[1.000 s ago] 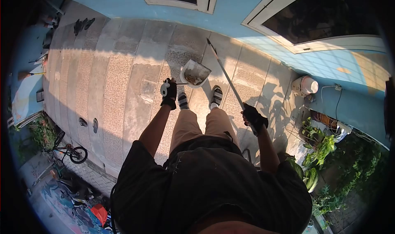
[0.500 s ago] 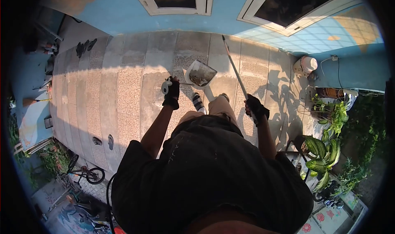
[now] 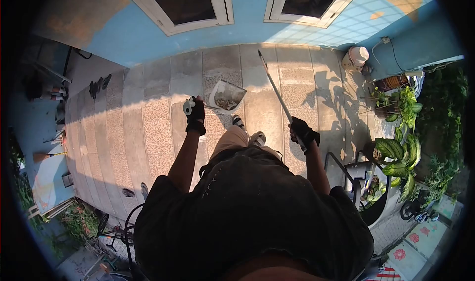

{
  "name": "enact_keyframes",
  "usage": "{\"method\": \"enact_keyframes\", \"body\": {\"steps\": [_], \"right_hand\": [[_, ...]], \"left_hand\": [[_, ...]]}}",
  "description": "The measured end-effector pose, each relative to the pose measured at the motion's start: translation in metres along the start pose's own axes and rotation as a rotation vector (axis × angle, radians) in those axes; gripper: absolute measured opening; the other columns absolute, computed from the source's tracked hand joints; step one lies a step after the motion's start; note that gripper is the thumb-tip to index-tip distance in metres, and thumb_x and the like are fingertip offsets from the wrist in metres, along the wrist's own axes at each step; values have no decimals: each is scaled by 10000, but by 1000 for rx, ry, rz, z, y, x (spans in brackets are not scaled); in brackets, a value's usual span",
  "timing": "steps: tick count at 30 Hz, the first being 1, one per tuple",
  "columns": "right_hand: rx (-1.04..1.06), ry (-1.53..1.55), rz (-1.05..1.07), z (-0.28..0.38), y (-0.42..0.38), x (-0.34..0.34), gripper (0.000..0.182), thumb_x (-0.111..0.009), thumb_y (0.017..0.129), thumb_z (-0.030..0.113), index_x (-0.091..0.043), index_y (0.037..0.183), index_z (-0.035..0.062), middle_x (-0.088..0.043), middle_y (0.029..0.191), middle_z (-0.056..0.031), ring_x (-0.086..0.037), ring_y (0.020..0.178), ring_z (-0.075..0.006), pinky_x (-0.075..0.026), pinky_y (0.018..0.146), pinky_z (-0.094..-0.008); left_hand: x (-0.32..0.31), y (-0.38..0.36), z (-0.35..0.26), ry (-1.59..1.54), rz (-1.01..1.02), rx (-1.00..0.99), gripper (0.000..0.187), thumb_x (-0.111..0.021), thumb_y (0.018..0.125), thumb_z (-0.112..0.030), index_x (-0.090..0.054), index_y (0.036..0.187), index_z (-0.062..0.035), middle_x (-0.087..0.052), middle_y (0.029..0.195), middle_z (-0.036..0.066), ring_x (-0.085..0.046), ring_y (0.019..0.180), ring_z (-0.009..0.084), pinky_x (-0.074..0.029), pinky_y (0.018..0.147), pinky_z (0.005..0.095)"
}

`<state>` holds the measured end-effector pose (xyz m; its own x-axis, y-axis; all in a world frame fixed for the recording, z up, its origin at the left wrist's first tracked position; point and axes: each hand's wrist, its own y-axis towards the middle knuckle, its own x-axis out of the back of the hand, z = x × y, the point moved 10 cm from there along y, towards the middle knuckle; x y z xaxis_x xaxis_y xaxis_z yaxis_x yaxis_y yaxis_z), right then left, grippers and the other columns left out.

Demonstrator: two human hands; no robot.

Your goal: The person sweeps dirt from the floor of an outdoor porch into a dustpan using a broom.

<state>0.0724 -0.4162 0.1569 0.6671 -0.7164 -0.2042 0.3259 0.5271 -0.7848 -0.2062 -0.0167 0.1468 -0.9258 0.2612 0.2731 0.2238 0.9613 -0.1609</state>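
My left hand (image 3: pixel 196 114), in a black fingerless glove, is closed around the pale grip (image 3: pixel 188 106) of a long-handled dustpan. The dustpan's white pan (image 3: pixel 228 97) hangs or rests just in front of my feet, with brown debris in it. On the other side, my right hand (image 3: pixel 304 131), gloved in black too, is wrapped around a long thin pole (image 3: pixel 277 86). The pole slants forward and left toward the wall, its far tip dark. No head on it can be made out. My sandalled feet (image 3: pixel 258 138) are on the tiles between both hands.
A blue wall with two white-framed openings (image 3: pixel 225 9) stands ahead. At right are a bucket (image 3: pixel 357 57), leafy potted plants (image 3: pixel 396 155) and a dark metal-framed object (image 3: pixel 354 174). Loose footwear (image 3: pixel 127 192), a hand broom (image 3: pixel 42 156) and bicycles (image 3: pixel 111 236) are at left.
The view has shifted and my feet have stepped, the right side's chair-like frame showing more. The dustpan and pole stay in my hands, both appearing slightly farther left in the view.
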Motion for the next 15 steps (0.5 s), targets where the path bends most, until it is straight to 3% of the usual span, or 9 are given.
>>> {"method": "enact_keyframes", "body": {"steps": [1,5,6,9,11,13,14,15], "right_hand": [[152,89,-4,3,-18,-3,303,-567,847,164,-507,1137,97,-491,739,-2,-421,503,-75,-373,430,-241],[24,96,-28,-48,-20,8,306,-560,856,167,-507,1148,91,-500,743,-4,-428,514,-75,-375,432,-240],[12,117,-31,-59,-22,5,315,-560,855,166,-505,1156,87,-499,743,-4,-430,520,-73,-374,432,-240],[138,71,-180,-48,-55,-23,328,-553,890,222,-483,1167,60,-467,669,2,-427,500,-83,-374,448,-238],[67,42,-208,-58,-54,-34,302,-545,890,208,-477,1151,72,-466,669,-2,-419,491,-87,-363,442,-238],[-21,138,-213,-74,-48,-54,155,-488,854,133,-491,1004,96,-443,645,9,-399,473,-81,-362,415,-249],[-19,154,-222,-80,-45,-67,155,-488,854,133,-491,1004,96,-443,645,9,-399,473,-81,-362,415,-249],[13,146,-265,-82,-46,-78,153,-490,854,139,-490,1001,96,-439,643,9,-393,465,-81,-358,410,-250]], "left_hand": [[3,-4,-2,-8,22,0,206,-573,926,-227,-544,813,-57,-574,704,15,-546,645,134,-447,589,311],[8,5,7,-171,16,69,226,-593,929,-262,-576,857,-49,-599,726,9,-591,676,133,-476,608,290],[9,13,8,-91,67,84,251,-605,921,-279,-569,912,-30,-671,817,87,-636,749,165,-484,668,293],[10,38,14,-116,95,75,255,-621,908,-296,-580,929,-45,-682,810,83,-632,710,149,-473,611,281],[11,61,21,-56,163,81,230,-625,901,-292,-584,930,-68,-681,772,71,-619,647,129,-447,535,273],[13,81,15,88,250,25,194,-619,899,-278,-583,903,-88,-679,742,70,-598,591,115,-408,471,263],[17,88,17,94,267,19,194,-619,899,-278,-583,903,-88,-679,742,70,-598,591,115,-408,471,263],[20,82,5,13,274,66,216,-595,914,-277,-580,867,-67,-647,728,53,-601,638,138,-440,553,288]]}}
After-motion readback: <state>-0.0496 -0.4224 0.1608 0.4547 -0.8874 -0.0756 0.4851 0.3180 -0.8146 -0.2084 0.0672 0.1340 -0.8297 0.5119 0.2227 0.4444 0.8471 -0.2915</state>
